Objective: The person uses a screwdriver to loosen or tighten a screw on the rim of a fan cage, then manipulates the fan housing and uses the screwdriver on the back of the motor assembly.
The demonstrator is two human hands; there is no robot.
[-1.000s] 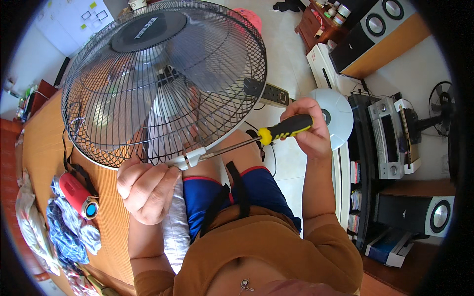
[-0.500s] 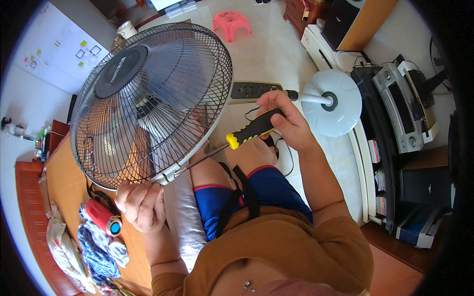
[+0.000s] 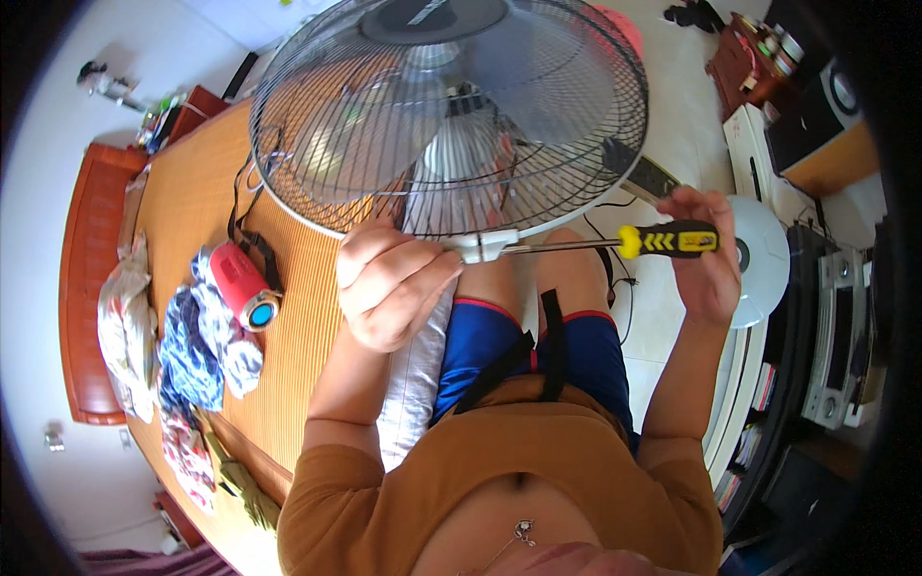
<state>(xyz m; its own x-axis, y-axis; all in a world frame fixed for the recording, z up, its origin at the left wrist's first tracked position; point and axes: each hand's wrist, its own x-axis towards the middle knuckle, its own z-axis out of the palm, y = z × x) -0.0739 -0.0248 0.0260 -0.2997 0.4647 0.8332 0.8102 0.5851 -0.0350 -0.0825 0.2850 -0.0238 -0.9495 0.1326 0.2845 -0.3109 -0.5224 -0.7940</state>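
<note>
The person wore a plain brown top (image 3: 576,432) with a wide rounded neckline and short sleeves (image 3: 322,480) ending near the elbows. Blue shorts (image 3: 485,346) bore red edging (image 3: 485,306) at the hems, with two black straps (image 3: 552,336) lying across them. A fine neck chain (image 3: 501,551) carried a silver-coloured pendant (image 3: 523,527).

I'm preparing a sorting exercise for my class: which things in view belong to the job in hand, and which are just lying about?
Job in hand:
yellow-and-black screwdriver
white rim clip
wire-guarded fan

Just lying about:
red cylinder, apparently a portable speaker
crumpled blue-and-white cloth
silver stereo unit
</note>
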